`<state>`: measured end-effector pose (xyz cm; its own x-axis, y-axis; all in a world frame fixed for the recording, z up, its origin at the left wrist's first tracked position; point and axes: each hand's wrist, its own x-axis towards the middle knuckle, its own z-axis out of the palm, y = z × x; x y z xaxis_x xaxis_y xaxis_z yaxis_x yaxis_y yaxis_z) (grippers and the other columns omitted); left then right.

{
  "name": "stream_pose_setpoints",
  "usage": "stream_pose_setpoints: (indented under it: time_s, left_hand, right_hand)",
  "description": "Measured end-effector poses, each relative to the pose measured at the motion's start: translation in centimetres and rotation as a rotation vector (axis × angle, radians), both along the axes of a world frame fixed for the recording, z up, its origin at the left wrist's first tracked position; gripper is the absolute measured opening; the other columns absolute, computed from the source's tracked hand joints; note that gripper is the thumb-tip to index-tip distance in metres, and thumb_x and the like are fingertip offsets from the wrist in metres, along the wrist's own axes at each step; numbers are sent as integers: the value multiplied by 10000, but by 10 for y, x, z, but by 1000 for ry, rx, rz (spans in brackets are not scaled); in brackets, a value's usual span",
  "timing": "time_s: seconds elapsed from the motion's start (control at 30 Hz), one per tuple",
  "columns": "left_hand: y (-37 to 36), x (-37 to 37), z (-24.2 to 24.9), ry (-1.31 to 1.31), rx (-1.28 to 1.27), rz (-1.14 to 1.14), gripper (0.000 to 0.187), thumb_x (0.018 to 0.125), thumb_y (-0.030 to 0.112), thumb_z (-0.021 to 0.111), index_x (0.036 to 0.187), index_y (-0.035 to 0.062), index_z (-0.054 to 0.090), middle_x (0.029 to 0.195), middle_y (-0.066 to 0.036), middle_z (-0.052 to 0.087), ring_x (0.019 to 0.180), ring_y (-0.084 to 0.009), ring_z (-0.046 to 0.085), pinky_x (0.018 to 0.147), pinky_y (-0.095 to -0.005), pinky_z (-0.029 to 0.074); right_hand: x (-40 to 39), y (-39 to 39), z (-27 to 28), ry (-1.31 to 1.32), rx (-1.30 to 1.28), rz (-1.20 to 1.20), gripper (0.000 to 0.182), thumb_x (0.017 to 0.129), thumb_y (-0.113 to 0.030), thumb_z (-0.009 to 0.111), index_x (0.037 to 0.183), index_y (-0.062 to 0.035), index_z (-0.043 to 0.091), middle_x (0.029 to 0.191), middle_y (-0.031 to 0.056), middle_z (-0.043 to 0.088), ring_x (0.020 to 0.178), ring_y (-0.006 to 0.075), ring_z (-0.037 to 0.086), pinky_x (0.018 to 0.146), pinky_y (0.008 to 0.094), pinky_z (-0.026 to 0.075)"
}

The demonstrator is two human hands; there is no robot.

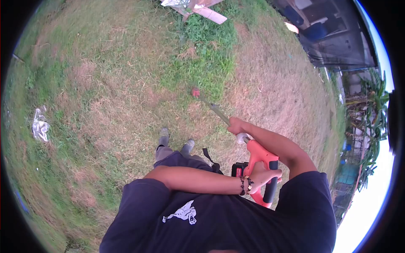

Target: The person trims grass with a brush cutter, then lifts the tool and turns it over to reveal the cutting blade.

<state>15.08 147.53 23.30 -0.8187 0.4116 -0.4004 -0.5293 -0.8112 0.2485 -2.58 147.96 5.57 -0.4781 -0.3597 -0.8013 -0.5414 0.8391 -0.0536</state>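
My left hand reaches across my body and is closed round the black rear grip of a cordless string trimmer with an orange-red body. A bracelet circles that wrist, close to the black battery pack. Farther forward, my right hand wraps the trimmer's shaft. From there the shaft slants forward and left to a reddish, blurred cutting head. The head is low over a patch of green grass, ahead of my boots. A dark strap hangs near the battery.
Wooden boards stand in taller weeds ahead. Crumpled clear plastic lies on the grass to the left. A dark sheeted structure is at the upper right, with a fence and plants along the right side. Dry cut grass covers much ground.
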Motion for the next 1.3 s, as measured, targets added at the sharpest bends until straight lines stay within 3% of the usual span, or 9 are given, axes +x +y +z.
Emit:
stream_pose_setpoints:
  time_s: [0.2,0.3,0.43,0.47,0.57,0.73,0.83,1.13,1.3]
  left_hand:
    - [3,13,-25,46,331,-126,179,715,109,658,848,47,555,855,-47,592,856,-147,564,729,-316,435]
    - [-5,15,-29,184,454,-31,172,737,95,636,885,54,559,870,-32,586,842,-133,557,688,-300,428]
    - [-28,15,-27,83,414,-109,178,757,102,627,923,74,570,862,-18,582,803,-117,545,650,-256,413]
    - [-26,15,-38,92,363,-144,208,740,205,671,889,84,591,819,-1,578,820,-91,517,764,-256,358]
    - [-16,12,-68,-41,261,-111,179,758,145,647,903,61,585,853,-18,585,837,-121,533,780,-313,407]
    - [34,18,-154,111,155,-258,166,763,166,629,881,55,596,807,-30,592,773,-132,545,717,-317,422]
    - [49,27,-188,280,118,-329,165,765,179,618,868,51,603,780,-37,597,735,-139,552,679,-320,431]
    - [77,44,-242,571,-73,-384,191,774,218,586,829,39,623,699,-59,609,620,-159,574,565,-327,459]
    - [103,54,-284,724,-185,-355,219,778,239,568,807,32,634,653,-71,616,556,-170,587,502,-332,474]
  right_hand:
    - [28,-28,4,-143,-157,39,258,722,-163,515,816,76,526,650,187,577,597,263,603,529,375,481]
    - [49,-47,18,-220,-231,-114,232,726,-145,508,782,80,511,624,169,568,539,237,589,470,373,468]
    - [56,-71,-7,-373,-171,-192,225,677,-121,509,776,71,575,755,186,614,448,244,571,478,402,488]
    - [55,-79,-11,-358,-129,-105,223,675,-113,504,772,73,578,758,190,614,461,249,578,488,396,495]
    - [65,-102,-17,-260,-85,128,226,670,-94,494,783,77,589,780,203,616,531,266,604,540,385,512]
    - [80,-102,-58,-56,-200,305,324,723,-186,534,900,81,583,881,257,596,854,361,590,757,407,480]
    - [89,-104,-40,-10,-155,322,267,675,-97,535,893,32,620,926,213,607,901,312,591,789,385,480]
    - [76,-70,-48,-33,-134,101,252,660,-85,530,868,40,598,861,229,608,811,344,607,681,391,497]
    - [57,-34,-61,-32,-24,-16,281,678,-83,550,945,-3,582,918,203,610,868,315,601,744,381,494]
